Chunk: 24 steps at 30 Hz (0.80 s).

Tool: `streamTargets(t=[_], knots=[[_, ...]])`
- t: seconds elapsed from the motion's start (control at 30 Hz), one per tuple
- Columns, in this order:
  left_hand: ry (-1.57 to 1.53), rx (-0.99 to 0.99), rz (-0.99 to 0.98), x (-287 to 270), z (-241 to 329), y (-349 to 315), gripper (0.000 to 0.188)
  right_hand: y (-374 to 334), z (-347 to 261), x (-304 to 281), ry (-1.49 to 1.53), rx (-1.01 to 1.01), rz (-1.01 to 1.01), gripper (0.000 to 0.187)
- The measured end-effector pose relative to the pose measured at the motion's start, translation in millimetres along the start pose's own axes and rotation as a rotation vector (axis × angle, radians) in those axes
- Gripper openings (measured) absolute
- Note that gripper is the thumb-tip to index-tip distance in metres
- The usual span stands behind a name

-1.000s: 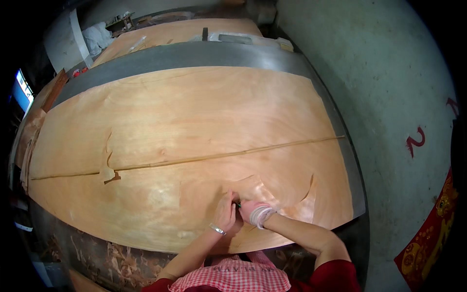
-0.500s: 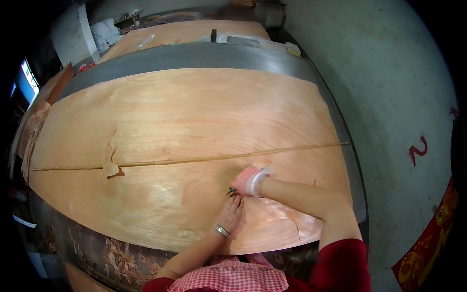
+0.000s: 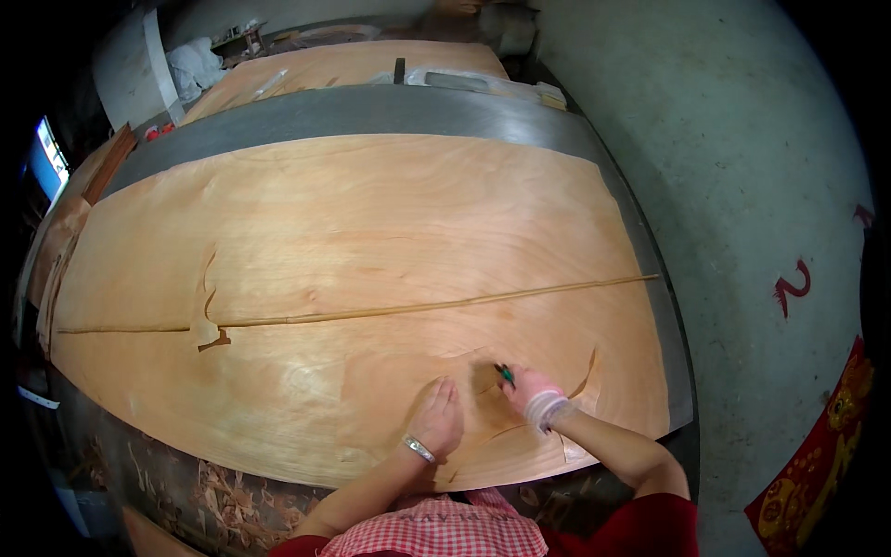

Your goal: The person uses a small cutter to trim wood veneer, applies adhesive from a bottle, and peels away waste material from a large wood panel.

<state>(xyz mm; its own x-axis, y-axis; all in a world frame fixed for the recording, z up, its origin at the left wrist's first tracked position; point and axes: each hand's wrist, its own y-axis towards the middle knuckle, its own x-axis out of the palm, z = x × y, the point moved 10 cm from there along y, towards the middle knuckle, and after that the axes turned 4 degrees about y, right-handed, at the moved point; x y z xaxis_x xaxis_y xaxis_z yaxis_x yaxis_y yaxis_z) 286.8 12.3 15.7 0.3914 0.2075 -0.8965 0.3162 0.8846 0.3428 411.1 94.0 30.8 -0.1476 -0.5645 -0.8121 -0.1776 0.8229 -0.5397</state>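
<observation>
A broad sheet of wood veneer (image 3: 306, 204) covers most of the table. My left hand (image 3: 436, 418), with a bracelet at the wrist, lies flat on its near part, fingers stretched out and holding nothing. To its right, my right hand (image 3: 531, 388) wears a pink and white glove and is closed around a small green tool (image 3: 504, 374) with a dark end. The tool's working end is too small to make out. Cut lines run through the veneer around this hand. A loose veneer flap (image 3: 587, 373) sticks up just right of the glove.
A long thin strip (image 3: 418, 304) lies across the sheet. Near its left part is a torn gap (image 3: 213, 342) in the veneer. Wood shavings (image 3: 232, 501) are heaped below the near edge. Another wood sheet (image 3: 353, 63) lies beyond the grey tabletop (image 3: 325, 107). A wall (image 3: 705, 186) stands at right.
My right hand has moved right, away from my left hand, with the green tool in it. The veneer flap beside it now stands up more. My left hand stays nearly in place.
</observation>
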Motion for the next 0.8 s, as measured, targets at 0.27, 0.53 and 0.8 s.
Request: streamTargets(t=[0.27, 0.53, 0.8], knots=[[0.222, 0.099, -0.205, 5, 7, 1, 0.055, 40, -23, -9, 0.096, -0.092, 0.095, 0.038], [0.109, -0.114, -0.226, 20, -10, 5, 0.038, -33, -71, -22, -0.166, -0.304, 0.214, 0.028], [-0.176, -0.102, 0.118, -31, -2, 14, 0.038, -79, -94, -37, -0.229, -0.537, 0.266, 0.021]])
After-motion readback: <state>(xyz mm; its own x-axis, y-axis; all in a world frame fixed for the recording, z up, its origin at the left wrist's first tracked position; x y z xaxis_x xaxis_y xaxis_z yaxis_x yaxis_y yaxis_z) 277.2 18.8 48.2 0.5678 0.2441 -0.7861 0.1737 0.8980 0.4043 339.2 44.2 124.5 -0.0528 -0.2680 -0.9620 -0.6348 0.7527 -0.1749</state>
